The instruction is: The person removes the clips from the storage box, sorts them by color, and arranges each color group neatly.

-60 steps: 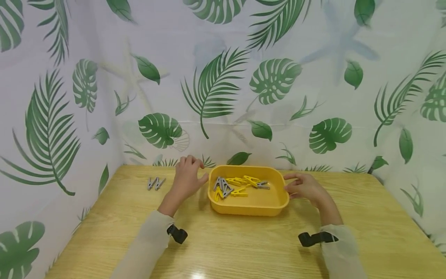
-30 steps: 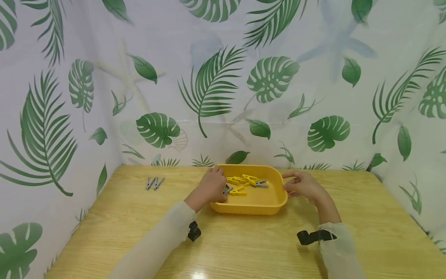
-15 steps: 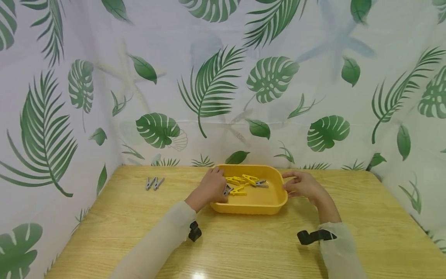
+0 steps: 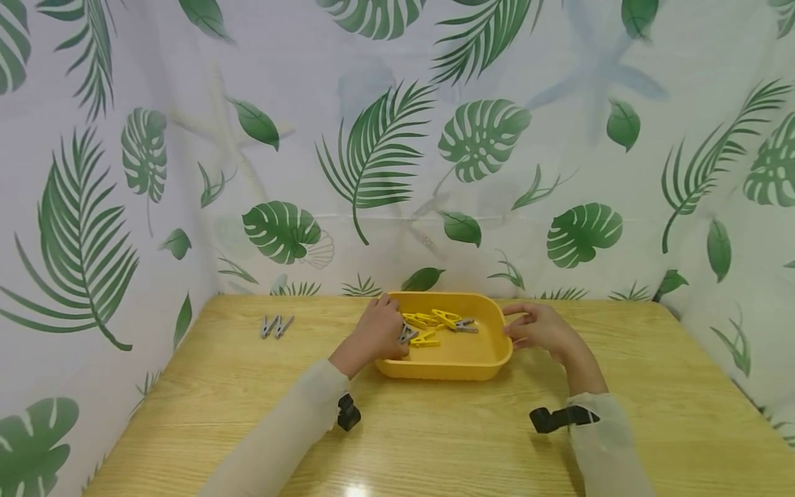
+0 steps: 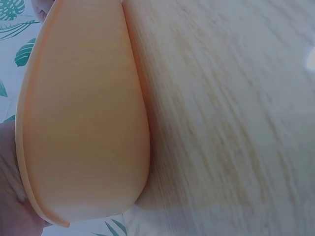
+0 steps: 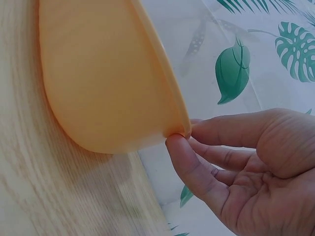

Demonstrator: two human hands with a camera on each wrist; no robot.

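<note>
A yellow plastic basin (image 4: 444,371) stands on the table near the wall, holding several yellow clothespins (image 4: 445,318) and grey clothespins (image 4: 466,326). My left hand (image 4: 375,331) reaches over the basin's left rim, fingers down among the clothespins at that end. Its fingertips are hidden, and the left wrist view shows mostly the basin's outer wall (image 5: 83,113), so a grip cannot be made out. At the opposite end my right hand (image 4: 543,330) pinches the rim; in the right wrist view the thumb (image 6: 189,164) lies just under the rim and the fingers meet its edge.
Two grey clothespins (image 4: 277,326) lie side by side on the wooden table (image 4: 435,442), left of the basin. A leaf-patterned cloth (image 4: 397,172) hangs behind the table and along its sides. Each wrist wears a black camera strap (image 4: 562,417).
My left hand has moved right from outside the basin's left rim into it, covering the clothespins there; in the last half second its fingers shift slightly. My right hand stays at the rim.
</note>
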